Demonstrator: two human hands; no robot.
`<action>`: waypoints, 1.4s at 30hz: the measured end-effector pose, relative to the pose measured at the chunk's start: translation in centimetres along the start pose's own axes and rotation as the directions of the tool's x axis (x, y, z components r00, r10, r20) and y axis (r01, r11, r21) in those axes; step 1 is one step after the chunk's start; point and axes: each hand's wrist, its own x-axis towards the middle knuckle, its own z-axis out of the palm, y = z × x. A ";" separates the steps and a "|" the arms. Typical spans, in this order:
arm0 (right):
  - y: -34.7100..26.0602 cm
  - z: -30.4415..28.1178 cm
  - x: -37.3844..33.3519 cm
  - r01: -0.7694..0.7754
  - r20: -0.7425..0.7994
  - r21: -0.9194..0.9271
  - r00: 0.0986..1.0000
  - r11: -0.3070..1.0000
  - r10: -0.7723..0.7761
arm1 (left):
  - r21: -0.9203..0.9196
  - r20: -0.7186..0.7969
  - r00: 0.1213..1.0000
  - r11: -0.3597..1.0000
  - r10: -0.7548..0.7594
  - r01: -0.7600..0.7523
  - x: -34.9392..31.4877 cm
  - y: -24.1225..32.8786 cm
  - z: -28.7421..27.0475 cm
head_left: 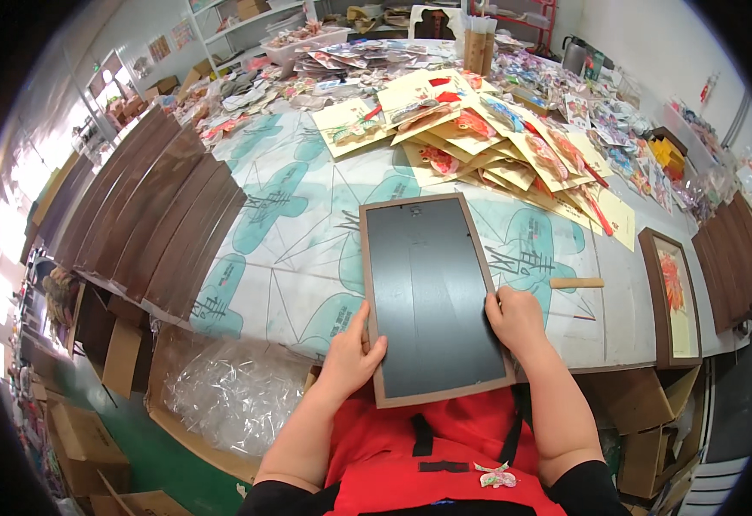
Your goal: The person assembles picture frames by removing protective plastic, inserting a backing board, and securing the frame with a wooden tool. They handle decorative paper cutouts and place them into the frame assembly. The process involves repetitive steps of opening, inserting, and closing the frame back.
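A brown wooden picture frame [417,292] is held back side up at the table's near edge, its dark grey backing board facing me. My left hand [352,354] grips its left side near the lower corner, thumb over the edge. At the right side, my right hand [516,318] is closed on the frame's edge. A small hanging hook shows near the top of the backing. To the right on the table lies a short wooden stick [576,282]. Farther right stands another brown frame [673,297] with a red figure behind its front.
Stacked brown frames [148,206] line the table's left edge, with more frames [733,262] at far right. Cream cards with colourful figures [479,138] are heaped beyond my hands. Below the table's left edge sits a carton of clear plastic bags [238,391]. A patterned sheet [290,249] covers the table.
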 end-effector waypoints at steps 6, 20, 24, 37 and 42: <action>-0.6 -1.2 4.0 -0.113 0.044 0.251 0.993 0.961 0.106 | -0.107 -0.106 0.994 0.994 -0.020 0.009 7.3 -3.1 -1.2; -0.9 3.2 10.1 -0.036 -0.135 -0.087 0.991 0.996 0.024 | 0.238 -0.349 0.926 0.969 0.143 -0.060 17.8 -4.6 1.8; 0.1 3.5 10.1 -0.022 -0.162 0.015 0.986 1.000 0.025 | 0.217 -0.300 0.953 0.976 0.035 0.032 17.7 -3.5 1.6; 1.1 2.5 9.5 -0.190 -0.004 0.321 0.979 0.928 0.202 | 0.272 0.117 0.976 0.939 0.185 -0.211 25.6 -1.5 2.0; 1.5 3.9 9.7 -0.151 -0.060 0.260 0.983 0.954 0.172 | 0.363 0.037 0.940 0.872 0.338 -0.328 25.8 -3.1 3.1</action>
